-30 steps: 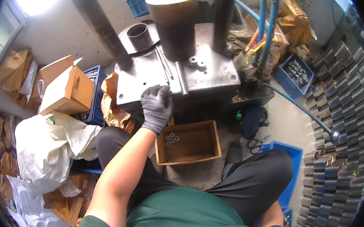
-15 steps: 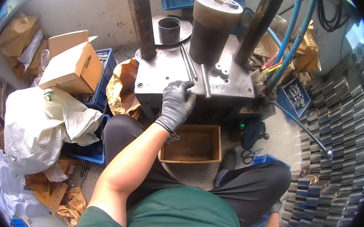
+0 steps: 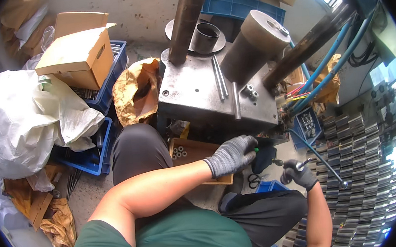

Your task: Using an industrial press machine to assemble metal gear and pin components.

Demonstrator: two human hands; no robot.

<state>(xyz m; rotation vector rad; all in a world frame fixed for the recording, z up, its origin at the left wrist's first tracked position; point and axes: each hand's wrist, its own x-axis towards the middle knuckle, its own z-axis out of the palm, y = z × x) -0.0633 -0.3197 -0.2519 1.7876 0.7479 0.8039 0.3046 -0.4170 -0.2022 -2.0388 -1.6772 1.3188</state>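
Observation:
My left hand [image 3: 233, 156], in a grey glove, reaches across above the wooden box [image 3: 202, 147], fingers stretched out and holding nothing visible. My right hand [image 3: 300, 174], also gloved, is closed on a small metal part [image 3: 300, 166] with a round, ring-like end; its full shape is hidden by the fingers. On the steel press bed [image 3: 187, 89] ahead lie two thin metal rods [image 3: 220, 78] and a thicker rod [image 3: 236, 101] that juts past the front edge. Small metal rings [image 3: 251, 90] stand beside it. Several similar rings [image 3: 179, 152] sit inside the wooden box.
A heavy steel cylinder [image 3: 257, 46] and slanting columns [image 3: 190, 19] rise from the bed. Blue hoses and a ball-ended lever [image 3: 343, 184] are at the right, near stacked metal pieces [image 3: 364, 169]. White sacks [image 3: 21, 121], a carton [image 3: 74, 54] and blue crates [image 3: 98, 157] crowd the left.
My left hand has left the front edge of the press bed and moved right and nearer. My right hand has risen from low beside my knee, bringing up the metal part. The view has shifted.

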